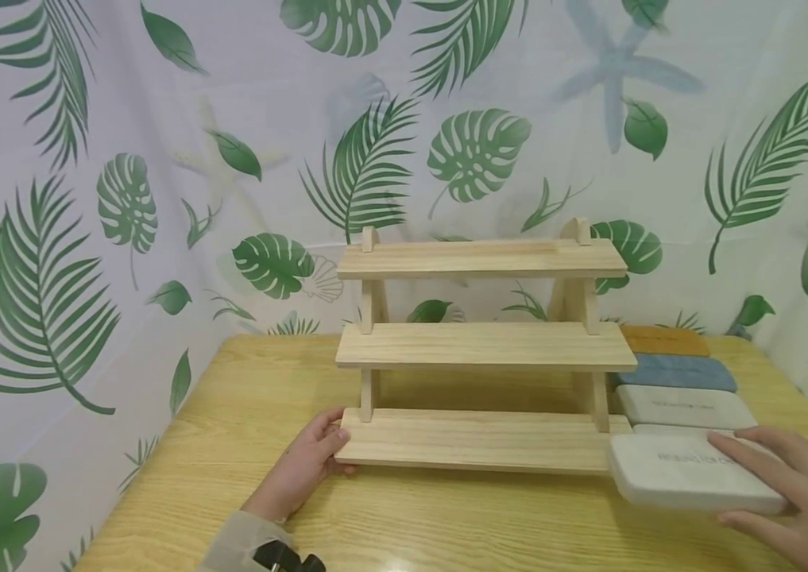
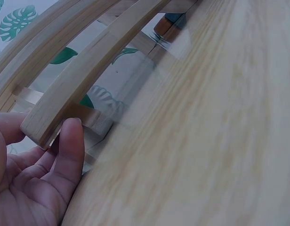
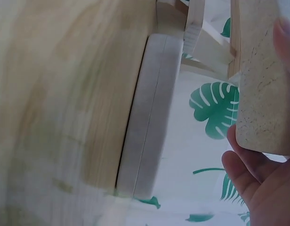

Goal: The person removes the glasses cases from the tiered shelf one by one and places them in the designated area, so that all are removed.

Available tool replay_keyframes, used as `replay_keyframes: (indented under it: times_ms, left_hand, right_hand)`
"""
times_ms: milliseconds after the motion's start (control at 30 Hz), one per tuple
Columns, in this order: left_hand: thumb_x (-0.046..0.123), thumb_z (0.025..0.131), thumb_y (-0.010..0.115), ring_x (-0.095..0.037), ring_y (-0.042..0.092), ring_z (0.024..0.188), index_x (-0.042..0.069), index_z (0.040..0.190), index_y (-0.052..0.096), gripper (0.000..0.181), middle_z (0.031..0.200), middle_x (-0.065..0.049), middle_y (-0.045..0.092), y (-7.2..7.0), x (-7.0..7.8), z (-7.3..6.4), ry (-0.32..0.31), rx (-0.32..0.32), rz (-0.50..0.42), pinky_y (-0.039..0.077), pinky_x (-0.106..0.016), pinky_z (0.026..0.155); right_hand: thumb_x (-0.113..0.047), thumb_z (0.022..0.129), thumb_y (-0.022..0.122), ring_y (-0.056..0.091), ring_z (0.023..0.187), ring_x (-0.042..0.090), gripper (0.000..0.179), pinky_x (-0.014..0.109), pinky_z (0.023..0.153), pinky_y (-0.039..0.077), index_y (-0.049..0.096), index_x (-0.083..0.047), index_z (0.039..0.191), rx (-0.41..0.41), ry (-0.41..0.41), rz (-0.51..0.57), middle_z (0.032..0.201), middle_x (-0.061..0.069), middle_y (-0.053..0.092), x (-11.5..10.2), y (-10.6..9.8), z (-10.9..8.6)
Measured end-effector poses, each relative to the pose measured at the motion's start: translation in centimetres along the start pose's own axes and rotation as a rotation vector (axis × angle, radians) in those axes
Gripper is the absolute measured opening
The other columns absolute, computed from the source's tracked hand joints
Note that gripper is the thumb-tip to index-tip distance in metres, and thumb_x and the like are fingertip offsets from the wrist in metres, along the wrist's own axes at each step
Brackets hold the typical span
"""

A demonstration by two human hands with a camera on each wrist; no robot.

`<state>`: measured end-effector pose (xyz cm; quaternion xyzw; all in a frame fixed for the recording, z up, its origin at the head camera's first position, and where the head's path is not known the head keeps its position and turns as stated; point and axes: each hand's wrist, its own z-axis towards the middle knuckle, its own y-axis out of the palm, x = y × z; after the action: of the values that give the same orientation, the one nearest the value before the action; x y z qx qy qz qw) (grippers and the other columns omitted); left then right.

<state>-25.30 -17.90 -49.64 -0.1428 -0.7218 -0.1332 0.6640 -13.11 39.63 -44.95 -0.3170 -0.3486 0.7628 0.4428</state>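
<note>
A three-tier wooden display stand (image 1: 485,345) stands on the table. My left hand (image 1: 296,469) grips the left end of its bottom shelf (image 1: 475,441); in the left wrist view the fingers of that hand (image 2: 39,181) close around the board's corner. At the right, my right hand (image 1: 790,485) holds a light-grey, round-cornered glasses case (image 1: 690,469) by its right end, its top printed with faint lettering. The right wrist view has this case (image 3: 263,89) raised apart from a similar grey case (image 3: 149,108) lying on the table. In the head view its left end overlaps the bottom shelf's right end.
Beside the stand's right side a row of cases runs back: light grey (image 1: 686,405), blue (image 1: 682,373) and orange (image 1: 664,340). The wood-grain table (image 1: 246,397) meets a leaf-patterned cloth backdrop (image 1: 196,103) at the back and sides.
</note>
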Motion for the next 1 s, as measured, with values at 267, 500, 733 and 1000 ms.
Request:
replay_keyframes:
  times_ms: [267,500,733,1000]
  left_hand:
    - [0.029,0.109,0.050,-0.029,0.059,0.112,0.001,0.158,0.019,0.064,0.135,-0.024,0.049,0.0,0.1,0.0,-0.002,0.002,-0.003,0.056,-0.042,0.084]
    - [0.030,0.109,0.049,-0.029,0.059,0.112,0.002,0.157,0.022,0.062,0.137,-0.023,0.049,0.0,0.1,0.0,-0.004,0.005,0.005,0.056,-0.041,0.084]
    - [0.032,0.109,0.049,-0.031,0.057,0.116,0.003,0.159,0.018,0.065,0.139,-0.023,0.047,-0.1,0.1,-0.1,0.003,-0.008,0.007,0.055,-0.040,0.085]
    - [0.032,0.109,0.049,-0.030,0.057,0.116,0.002,0.159,0.017,0.066,0.136,-0.023,0.048,-0.2,0.0,-0.1,-0.007,-0.009,0.007,0.056,-0.041,0.087]
  right_hand:
    - [-0.032,0.041,0.100,0.043,0.105,0.034,0.112,0.015,0.096,0.021,0.058,-0.030,0.145,0.059,0.036,0.001,0.121,0.016,0.051,1.6,0.4,-1.8]
    - [-0.033,0.033,0.100,0.039,0.108,0.000,0.106,0.006,0.090,0.026,0.068,-0.025,0.134,0.106,-0.073,0.007,0.113,0.004,0.053,4.1,1.0,-2.6]
    - [-0.057,0.041,0.095,0.059,0.076,0.029,0.102,0.034,0.051,0.048,0.057,-0.052,0.135,-0.060,-0.140,-0.145,0.104,0.009,0.057,6.0,1.3,-3.1]
    - [-0.060,0.052,0.093,0.059,0.086,0.034,0.084,0.049,0.063,0.052,0.057,-0.056,0.127,-0.201,0.065,-0.179,0.105,0.013,0.057,7.0,1.8,-4.3]
